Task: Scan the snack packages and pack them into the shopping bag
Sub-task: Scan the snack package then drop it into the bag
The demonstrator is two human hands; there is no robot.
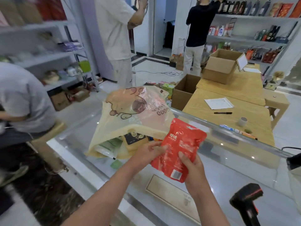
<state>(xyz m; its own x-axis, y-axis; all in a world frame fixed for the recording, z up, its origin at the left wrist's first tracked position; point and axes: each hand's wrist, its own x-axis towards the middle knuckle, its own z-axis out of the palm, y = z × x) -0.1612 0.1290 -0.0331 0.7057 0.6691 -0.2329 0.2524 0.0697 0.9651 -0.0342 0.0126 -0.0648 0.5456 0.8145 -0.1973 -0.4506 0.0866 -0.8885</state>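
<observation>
A red snack pouch (182,144) with a barcode at its near end is held over the glass counter by both hands. My left hand (147,152) pinches its left edge and my right hand (193,167) grips its lower right side, thumb on the front. Just beyond lies the cream shopping bag (130,108) with a cartoon print, its mouth open toward me. Inside it show a green-and-white package (110,144) and a yellow-and-black package (136,139). A black barcode scanner (247,199) stands at the lower right.
The glass counter (228,168) spans the foreground. Behind it stands a wooden table (228,121) with paper, a pen and open cardboard boxes (219,69). One person sits at the left; two others stand at the back near shelves of bottles.
</observation>
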